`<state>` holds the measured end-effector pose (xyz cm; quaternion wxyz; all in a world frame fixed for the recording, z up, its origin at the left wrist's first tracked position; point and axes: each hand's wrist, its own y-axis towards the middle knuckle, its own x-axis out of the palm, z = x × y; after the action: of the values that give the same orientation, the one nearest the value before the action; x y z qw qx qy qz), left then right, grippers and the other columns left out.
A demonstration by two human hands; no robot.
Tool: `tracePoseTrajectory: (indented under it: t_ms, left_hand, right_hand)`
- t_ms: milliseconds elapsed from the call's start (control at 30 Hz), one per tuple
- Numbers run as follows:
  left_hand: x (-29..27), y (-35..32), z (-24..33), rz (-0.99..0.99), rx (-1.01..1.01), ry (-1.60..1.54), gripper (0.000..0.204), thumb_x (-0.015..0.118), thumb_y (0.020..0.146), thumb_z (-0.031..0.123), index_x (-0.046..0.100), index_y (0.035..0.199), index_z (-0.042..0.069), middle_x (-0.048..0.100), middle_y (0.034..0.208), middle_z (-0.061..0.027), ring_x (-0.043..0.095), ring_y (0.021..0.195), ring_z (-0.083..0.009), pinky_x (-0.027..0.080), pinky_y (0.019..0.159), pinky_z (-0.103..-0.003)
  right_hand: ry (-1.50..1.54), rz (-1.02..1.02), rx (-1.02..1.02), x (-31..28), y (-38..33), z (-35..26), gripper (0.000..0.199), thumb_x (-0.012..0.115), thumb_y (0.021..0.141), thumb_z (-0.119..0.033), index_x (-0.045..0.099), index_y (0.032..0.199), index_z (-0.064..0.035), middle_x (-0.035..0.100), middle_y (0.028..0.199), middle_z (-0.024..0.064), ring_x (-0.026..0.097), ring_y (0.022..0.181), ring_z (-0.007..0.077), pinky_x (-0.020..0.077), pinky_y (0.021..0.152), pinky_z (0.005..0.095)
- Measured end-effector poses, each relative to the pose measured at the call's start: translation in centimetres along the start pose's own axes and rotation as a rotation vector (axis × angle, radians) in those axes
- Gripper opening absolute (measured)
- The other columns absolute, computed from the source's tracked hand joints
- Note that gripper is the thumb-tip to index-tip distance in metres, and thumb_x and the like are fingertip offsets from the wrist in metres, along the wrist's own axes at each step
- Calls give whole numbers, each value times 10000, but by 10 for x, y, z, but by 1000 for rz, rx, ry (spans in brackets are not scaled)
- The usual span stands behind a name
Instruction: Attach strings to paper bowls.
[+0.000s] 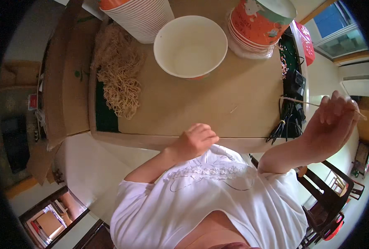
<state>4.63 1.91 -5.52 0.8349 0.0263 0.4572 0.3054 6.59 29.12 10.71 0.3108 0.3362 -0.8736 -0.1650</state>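
Note:
Out past the table's right side, my right hand (337, 114) is raised and closed on a thin beige string (297, 101). One end of the string reaches left over the table edge, and a short end sticks out beyond my fingers. My left hand (197, 140) rests at the table's front edge in front of my white shirt, its fingers curled; whatever they may hold is hidden. A tangled heap of beige string (124, 83) lies at the left of the table. At the back middle stands a white paper bucket (190, 47), its mouth facing up and nothing seen inside.
A stack of white paper buckets (145, 18) leans at the back left; orange printed buckets (257, 25) stand at the back right. Black cables (286, 120) and an adapter lie along the right edge. Brown cardboard (74, 74) rises on the left. Dark chairs (327, 195) stand behind right.

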Motion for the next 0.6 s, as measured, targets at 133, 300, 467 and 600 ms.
tracePoseTrajectory:
  t_ms: [133,300,467,600]
  left_hand:
    - [6,-21,4,-201,150,110,219,602,811,169,680,1015,153,607,1031,-11,538,1018,-195,437,888,-353]
    - [14,-28,0,-332,266,83,265,557,846,201,662,1087,162,588,1197,-8,525,1109,-177,401,924,-373]
    - [3,0,-8,-333,189,589,374,515,868,186,591,1202,33,520,1340,-82,360,1357,-214,271,1072,-535]
    - [-22,32,-9,33,73,368,380,572,817,64,590,1194,15,519,1334,-110,433,1306,-244,358,1071,-450]
  right_hand:
    - [183,-294,48,-12,3,-2,198,471,978,-151,581,996,12,449,730,33,319,566,81,260,461,224]
    - [149,-278,30,0,-7,8,196,449,976,-118,558,1042,31,469,755,32,307,558,78,239,474,230]
    - [182,-307,95,3,-7,13,200,466,963,-104,553,1062,46,494,714,35,307,546,64,243,479,222]
    - [-39,-49,92,19,-13,10,204,495,943,-101,562,1053,58,489,653,2,329,547,34,244,490,189]
